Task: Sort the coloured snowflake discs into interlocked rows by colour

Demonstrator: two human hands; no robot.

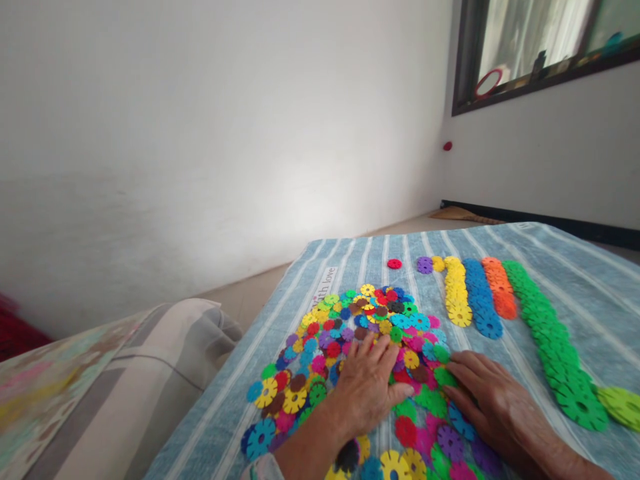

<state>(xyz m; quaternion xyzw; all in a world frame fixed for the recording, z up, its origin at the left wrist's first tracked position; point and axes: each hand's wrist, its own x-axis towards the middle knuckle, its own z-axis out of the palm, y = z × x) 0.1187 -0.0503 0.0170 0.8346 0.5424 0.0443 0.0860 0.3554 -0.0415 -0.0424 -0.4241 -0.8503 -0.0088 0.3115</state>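
Loose plastic snowflake discs (295, 400) in many colours lie in a wide, mixed pile on a striped blue cloth (350, 257). My left hand (367, 383) rests palm down on the middle of the pile, fingers spread, thumb pointing right. At the pile's right edge, my right hand (493, 397) lies with its fingers stretched out, their tips touching green discs (443, 375). Neither hand visibly grips a disc. Overlapping rows of sorted discs run along the right: a yellow row (456, 293), a blue row (481, 300), an orange row (497, 283) and a long green row (555, 347).
A red disc (395, 264), a purple disc (425, 265) and light green discs (620, 405) lie apart from the pile. A bed edge with striped fabric (165, 360) is at the left. White walls (225, 120) and a window (535, 40) stand behind.
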